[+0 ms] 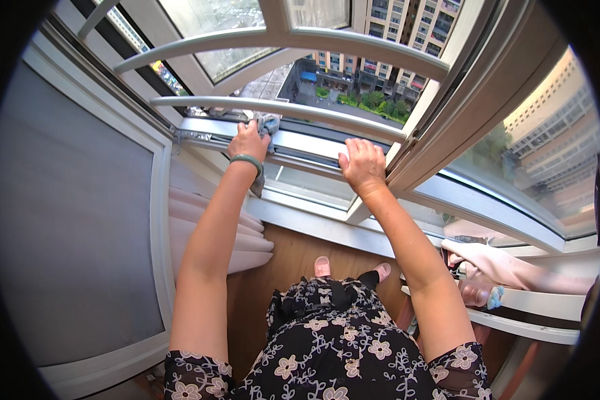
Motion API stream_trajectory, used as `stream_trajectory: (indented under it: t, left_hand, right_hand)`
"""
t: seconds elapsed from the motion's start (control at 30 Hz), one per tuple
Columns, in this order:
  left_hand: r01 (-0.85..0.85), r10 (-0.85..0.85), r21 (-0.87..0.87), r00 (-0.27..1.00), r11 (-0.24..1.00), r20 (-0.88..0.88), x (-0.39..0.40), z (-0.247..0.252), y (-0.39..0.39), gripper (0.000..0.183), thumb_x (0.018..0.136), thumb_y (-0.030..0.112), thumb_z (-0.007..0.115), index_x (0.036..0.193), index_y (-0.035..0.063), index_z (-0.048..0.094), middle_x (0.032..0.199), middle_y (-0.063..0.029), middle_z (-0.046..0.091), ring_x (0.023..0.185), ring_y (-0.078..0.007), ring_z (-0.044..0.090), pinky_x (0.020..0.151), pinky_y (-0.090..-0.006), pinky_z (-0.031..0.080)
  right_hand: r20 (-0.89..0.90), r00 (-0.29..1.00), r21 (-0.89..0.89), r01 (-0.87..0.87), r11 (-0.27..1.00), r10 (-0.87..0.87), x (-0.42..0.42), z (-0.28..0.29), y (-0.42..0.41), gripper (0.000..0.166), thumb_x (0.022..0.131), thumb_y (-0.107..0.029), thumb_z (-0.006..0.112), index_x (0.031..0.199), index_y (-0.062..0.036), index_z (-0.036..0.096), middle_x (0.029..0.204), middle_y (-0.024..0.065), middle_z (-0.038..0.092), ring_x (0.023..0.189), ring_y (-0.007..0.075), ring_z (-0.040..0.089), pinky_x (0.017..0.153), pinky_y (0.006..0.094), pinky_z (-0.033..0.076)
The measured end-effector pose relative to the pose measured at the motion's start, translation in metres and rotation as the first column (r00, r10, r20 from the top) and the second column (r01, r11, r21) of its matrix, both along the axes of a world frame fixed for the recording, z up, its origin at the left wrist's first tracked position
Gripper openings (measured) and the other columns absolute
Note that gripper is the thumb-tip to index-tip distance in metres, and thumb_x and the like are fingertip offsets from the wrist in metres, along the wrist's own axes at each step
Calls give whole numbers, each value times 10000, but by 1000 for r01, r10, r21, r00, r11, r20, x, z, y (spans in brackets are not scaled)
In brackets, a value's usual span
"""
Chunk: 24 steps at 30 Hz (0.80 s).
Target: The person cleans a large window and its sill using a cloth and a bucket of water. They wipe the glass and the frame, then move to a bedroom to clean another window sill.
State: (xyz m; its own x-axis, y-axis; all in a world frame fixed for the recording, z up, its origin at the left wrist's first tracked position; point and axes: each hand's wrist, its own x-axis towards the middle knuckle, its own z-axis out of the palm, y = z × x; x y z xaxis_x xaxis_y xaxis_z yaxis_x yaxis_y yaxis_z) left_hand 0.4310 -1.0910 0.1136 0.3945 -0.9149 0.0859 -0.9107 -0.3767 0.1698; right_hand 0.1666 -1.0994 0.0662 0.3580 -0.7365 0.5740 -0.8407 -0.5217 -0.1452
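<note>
At the window's lower frame, my left hand [249,141] grips a crumpled blue-grey cloth [267,125]; part of the cloth hangs below the wrist, on the room side. A green bangle [248,160] circles that wrist. My right hand [364,162] rests on the right part of the white window sill rail [310,144], fingers curled over its top and the thumb apart, with nothing seen in it. What lies under its palm is hidden. Just beyond both hands, a curved metal guard bar [280,109] crosses the window opening.
A screened window panel [75,200] stands at left, beside pink curtains [245,245]. A glass pane [530,150] is at right. Below it are pink fabric [510,267] and a white-edged shelf [545,305]. Outside, far below, lie a street and tall buildings [410,30].
</note>
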Motion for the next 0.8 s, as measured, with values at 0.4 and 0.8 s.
stream_trajectory:
  t: [0.4, 0.8]
  left_hand:
    - [-34, 30, 68, 998, 997, 61, -5, 3, -2, 447, 799, 386, 622, 1155, 145, 498, 1115, -125, 505, 929, -337, 619, 763, -459, 505]
    - [-17, 18, -25, 997, 1000, 79, -7, -9, 1, 436, 823, 383, 603, 1155, 125, 489, 1069, -130, 491, 870, -341, 625, 712, -452, 515]
  right_hand:
    - [80, 996, -5, -26, 1000, 27, -1, 1, 1, 312, 758, -322, 625, 945, -75, 585, 935, 49, 587, 935, 219, 537, 797, 372, 391]
    - [56, 998, 7, -21, 1000, 20, -2, 5, 3, 332, 758, -315, 631, 972, -63, 594, 959, 58, 592, 954, 220, 539, 809, 374, 392]
